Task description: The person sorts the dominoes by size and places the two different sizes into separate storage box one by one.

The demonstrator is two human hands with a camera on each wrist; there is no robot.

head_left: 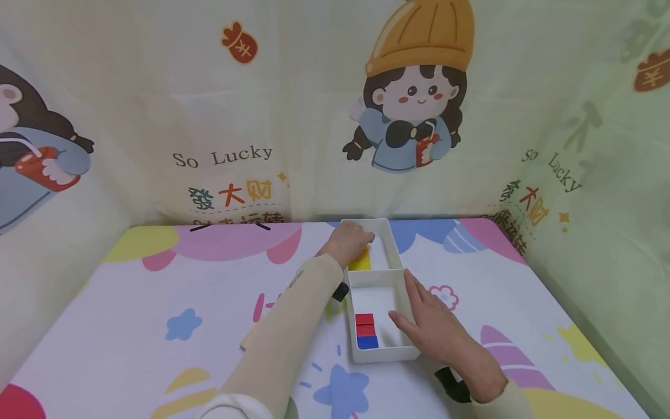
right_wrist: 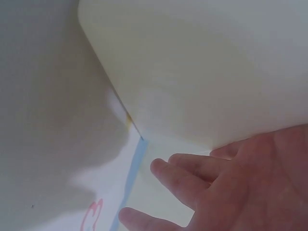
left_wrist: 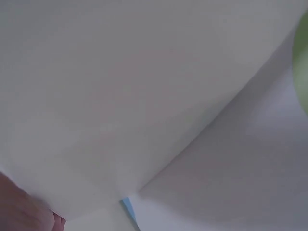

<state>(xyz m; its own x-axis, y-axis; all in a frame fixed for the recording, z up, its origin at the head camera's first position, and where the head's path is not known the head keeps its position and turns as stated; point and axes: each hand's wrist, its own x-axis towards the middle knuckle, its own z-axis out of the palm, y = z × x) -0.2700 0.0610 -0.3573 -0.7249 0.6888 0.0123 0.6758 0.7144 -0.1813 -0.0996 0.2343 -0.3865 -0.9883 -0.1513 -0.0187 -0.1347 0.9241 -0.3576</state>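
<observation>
A white two-compartment tray lies lengthwise away from me. My left hand reaches into its far compartment, fingers bent down beside a yellow block at the left wall. Whatever lies under those fingers is hidden, so I cannot tell if they hold anything. Only a bit of the left hand shows in the left wrist view. My right hand is at the near compartment's right wall, its fingers extended and thumb over the inside. The right wrist view shows that hand with fingers spread and nothing between them.
Red blocks and a blue block line up in the near compartment's front left corner. A flat tan piece shows partly behind the left sleeve. The table has a printed cover, and patterned curtains enclose its back and sides.
</observation>
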